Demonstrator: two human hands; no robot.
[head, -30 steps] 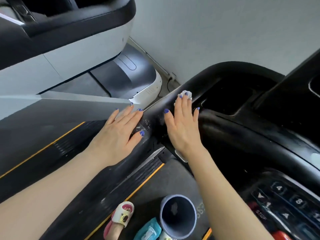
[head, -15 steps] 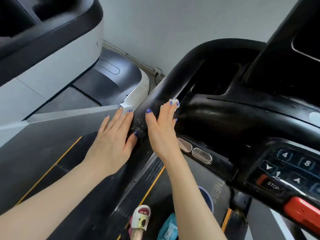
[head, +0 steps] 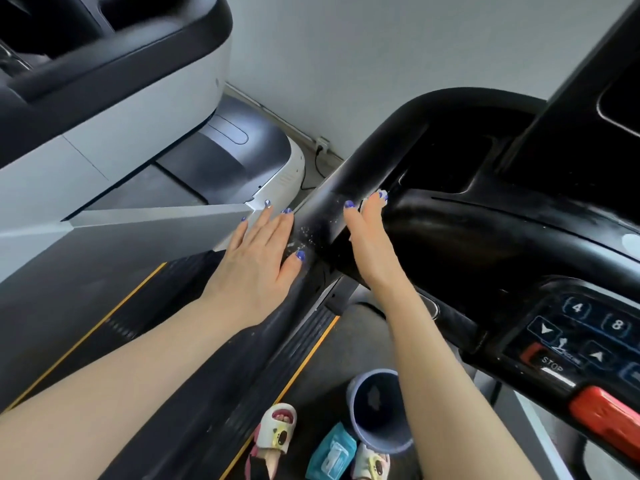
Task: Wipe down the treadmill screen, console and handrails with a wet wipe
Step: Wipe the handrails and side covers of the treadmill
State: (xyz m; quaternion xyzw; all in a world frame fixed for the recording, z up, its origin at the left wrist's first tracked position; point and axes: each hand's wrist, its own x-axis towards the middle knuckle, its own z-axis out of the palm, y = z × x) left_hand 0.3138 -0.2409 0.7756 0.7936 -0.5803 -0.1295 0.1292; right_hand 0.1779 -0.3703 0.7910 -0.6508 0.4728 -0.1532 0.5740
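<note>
The black left handrail (head: pixel 377 147) of the treadmill runs from the lower left up to the console (head: pixel 519 237). My left hand (head: pixel 258 251) lies flat on the rail's outer side, fingers straight. My right hand (head: pixel 369 237) presses the white wet wipe (head: pixel 383 199) against the rail's inner side with straight fingers; only a scrap of the wipe shows past my fingertips. White flecks (head: pixel 304 237) speckle the rail between my hands. The keypad (head: pixel 588 327) with a STOP label and a red safety key (head: pixel 609 417) sits at the lower right.
A second grey and white treadmill (head: pixel 138 98) stands close on the left. On the belt below lie a blue-grey bin (head: pixel 381 441), a teal wet-wipe pack (head: pixel 330 455) and my feet in white sandals (head: pixel 277 427). A grey wall (head: pixel 381 46) rises behind.
My right hand has turned more onto the inner side of the rail, hiding more of the wipe. My left hand stays flat on the rail. The camera has shifted.
</note>
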